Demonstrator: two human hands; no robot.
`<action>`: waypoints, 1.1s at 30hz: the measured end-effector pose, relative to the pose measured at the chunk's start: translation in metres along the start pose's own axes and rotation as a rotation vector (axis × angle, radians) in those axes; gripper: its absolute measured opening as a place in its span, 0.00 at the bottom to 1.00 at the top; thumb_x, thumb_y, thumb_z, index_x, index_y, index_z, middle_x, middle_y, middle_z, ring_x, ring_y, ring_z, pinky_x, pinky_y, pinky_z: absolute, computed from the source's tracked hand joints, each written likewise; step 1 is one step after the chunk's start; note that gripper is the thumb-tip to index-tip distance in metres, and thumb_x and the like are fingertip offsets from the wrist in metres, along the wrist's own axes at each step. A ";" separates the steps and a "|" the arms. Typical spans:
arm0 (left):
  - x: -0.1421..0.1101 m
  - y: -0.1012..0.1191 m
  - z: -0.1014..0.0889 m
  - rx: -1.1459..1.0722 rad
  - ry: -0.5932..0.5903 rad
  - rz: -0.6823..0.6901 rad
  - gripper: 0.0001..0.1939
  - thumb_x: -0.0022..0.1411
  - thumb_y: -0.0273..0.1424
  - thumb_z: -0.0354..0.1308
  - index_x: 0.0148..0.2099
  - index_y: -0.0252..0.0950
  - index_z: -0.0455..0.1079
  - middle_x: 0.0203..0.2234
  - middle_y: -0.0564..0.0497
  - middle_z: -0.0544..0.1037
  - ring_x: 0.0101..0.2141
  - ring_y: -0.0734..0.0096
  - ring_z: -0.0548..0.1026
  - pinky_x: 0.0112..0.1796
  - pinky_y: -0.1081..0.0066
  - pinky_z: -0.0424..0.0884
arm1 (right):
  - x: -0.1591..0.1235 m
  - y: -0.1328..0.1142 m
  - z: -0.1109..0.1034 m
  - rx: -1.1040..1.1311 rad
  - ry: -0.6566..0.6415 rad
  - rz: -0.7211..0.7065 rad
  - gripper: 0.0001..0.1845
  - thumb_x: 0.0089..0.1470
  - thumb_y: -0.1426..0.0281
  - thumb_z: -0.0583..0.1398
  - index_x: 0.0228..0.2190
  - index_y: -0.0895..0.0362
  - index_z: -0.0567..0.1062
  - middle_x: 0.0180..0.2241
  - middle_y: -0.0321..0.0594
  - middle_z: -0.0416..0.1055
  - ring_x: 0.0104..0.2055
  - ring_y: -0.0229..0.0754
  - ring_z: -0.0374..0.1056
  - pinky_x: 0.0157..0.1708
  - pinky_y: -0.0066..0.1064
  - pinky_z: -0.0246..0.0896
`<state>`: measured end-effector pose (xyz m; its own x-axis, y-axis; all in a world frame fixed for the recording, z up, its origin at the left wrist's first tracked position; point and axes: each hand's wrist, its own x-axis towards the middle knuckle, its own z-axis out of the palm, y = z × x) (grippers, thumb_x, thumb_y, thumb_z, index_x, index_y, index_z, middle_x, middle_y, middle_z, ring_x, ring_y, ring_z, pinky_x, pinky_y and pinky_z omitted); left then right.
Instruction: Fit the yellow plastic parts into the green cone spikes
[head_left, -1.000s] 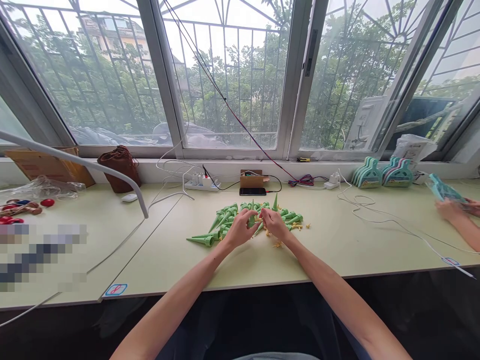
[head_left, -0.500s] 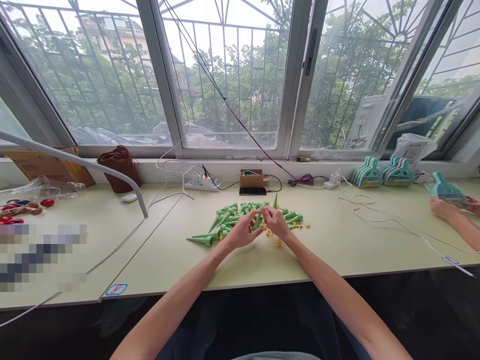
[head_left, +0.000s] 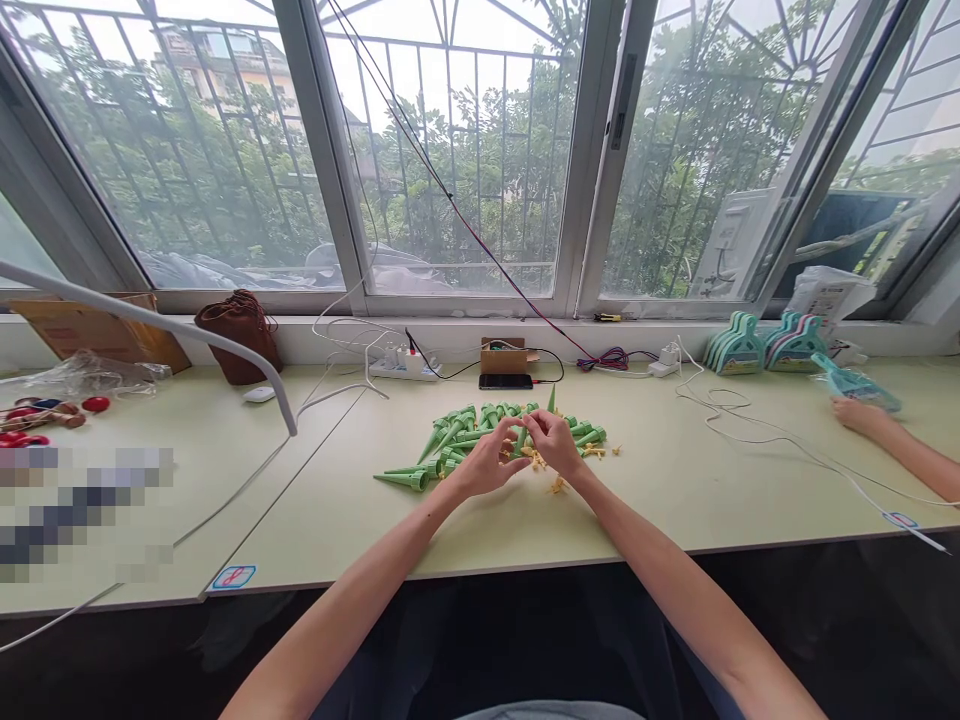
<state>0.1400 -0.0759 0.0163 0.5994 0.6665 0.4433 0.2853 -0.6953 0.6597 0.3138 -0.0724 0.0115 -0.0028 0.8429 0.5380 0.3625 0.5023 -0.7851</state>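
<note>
Green tapered spikes [head_left: 454, 428] with wider collared ends are lying heaped on the table [head_left: 337, 520], tips pointing various ways; one spike [head_left: 551, 399] is pointing upward; small yellow pieces [head_left: 557, 486] are lying among and beside them

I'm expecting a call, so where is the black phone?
In the head view, the black phone lies just right of centre, in front of the small cardboard box and beyond the pile of green spikes.
</note>
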 end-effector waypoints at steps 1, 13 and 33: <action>0.000 0.000 0.000 -0.009 0.001 -0.002 0.27 0.60 0.38 0.59 0.59 0.42 0.56 0.38 0.49 0.70 0.30 0.75 0.72 0.31 0.71 0.72 | 0.000 0.000 0.000 -0.005 0.012 -0.002 0.21 0.59 0.52 0.54 0.25 0.56 0.69 0.18 0.33 0.60 0.20 0.36 0.54 0.21 0.28 0.51; 0.001 -0.002 0.000 0.047 0.029 0.012 0.30 0.57 0.39 0.63 0.59 0.41 0.57 0.37 0.49 0.71 0.33 0.70 0.73 0.33 0.69 0.73 | -0.001 -0.001 0.000 -0.046 0.066 -0.026 0.22 0.59 0.53 0.54 0.24 0.56 0.67 0.18 0.32 0.60 0.20 0.35 0.52 0.21 0.28 0.49; 0.001 -0.005 0.000 0.112 0.039 0.027 0.25 0.59 0.39 0.60 0.55 0.39 0.58 0.39 0.48 0.72 0.31 0.72 0.74 0.32 0.69 0.73 | 0.000 0.000 -0.006 -0.228 0.174 -0.126 0.17 0.62 0.58 0.51 0.27 0.55 0.66 0.18 0.31 0.58 0.20 0.36 0.53 0.24 0.28 0.51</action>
<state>0.1392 -0.0718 0.0137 0.5789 0.6555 0.4850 0.3525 -0.7375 0.5760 0.3195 -0.0737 0.0135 0.0913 0.7213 0.6866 0.5691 0.5280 -0.6304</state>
